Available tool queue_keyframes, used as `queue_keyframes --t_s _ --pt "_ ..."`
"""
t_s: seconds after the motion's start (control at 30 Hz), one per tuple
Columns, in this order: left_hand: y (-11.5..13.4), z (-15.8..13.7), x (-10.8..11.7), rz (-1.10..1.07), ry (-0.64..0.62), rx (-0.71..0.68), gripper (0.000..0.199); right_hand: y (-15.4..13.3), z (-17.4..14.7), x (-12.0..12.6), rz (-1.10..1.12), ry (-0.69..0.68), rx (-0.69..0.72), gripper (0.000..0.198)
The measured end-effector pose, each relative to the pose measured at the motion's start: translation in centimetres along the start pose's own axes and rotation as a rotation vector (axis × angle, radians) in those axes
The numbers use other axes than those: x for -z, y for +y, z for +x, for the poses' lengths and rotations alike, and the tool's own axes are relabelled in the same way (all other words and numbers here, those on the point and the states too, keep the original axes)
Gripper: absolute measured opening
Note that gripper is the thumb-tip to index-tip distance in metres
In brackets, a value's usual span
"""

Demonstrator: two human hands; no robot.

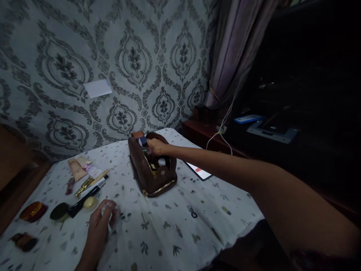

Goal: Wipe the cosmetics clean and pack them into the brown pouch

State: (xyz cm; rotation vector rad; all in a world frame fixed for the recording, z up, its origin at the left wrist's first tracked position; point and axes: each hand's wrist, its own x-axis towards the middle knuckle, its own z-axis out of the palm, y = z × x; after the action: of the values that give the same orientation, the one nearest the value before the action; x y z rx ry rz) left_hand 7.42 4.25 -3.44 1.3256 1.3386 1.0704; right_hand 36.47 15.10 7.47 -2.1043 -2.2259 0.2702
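Note:
My right hand (157, 146) reaches into an unzipped brown toiletry bag (138, 169) on the bed or table cover. Its fingers are bent beside a dark blue cap (143, 141); their tips are hidden, and what they grip cannot be made out. Inside the bag a round white lid (161, 162) also shows. Lower left, my left hand (102, 216) is closed around a crumpled white thing (106, 207), perhaps tissue or cloth. Beside that hand lie a pale yellow round container (90, 203), a black tube (84, 201) and a dark green round container (59, 212).
Cream tubes (76, 169), a gold tube (84, 186) and a reddish-amber round container (33, 211) lie on the left of the patterned white cover (158, 233). A tablet or phone (200, 173) with a lit screen lies beyond my right forearm. White cables (225, 116) hang at right.

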Motion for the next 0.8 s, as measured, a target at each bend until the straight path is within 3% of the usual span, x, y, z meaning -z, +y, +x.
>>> queue_keyframes --t_s 0.13,0.3,0.8 --pt "-0.5 0.2 0.2 0.052 -0.024 -0.053 0.051 0.2 0.2 -0.4 0.019 0.006 -0.005 0.063" --pt "-1.4 0.6 0.5 0.103 -0.067 -0.121 0.044 0.2 0.3 -0.3 0.005 -0.009 0.021 0.045" --pt "-2.0 0.8 0.6 0.028 -0.065 -0.050 0.042 0.1 0.3 -0.3 -0.046 0.000 0.047 0.034"
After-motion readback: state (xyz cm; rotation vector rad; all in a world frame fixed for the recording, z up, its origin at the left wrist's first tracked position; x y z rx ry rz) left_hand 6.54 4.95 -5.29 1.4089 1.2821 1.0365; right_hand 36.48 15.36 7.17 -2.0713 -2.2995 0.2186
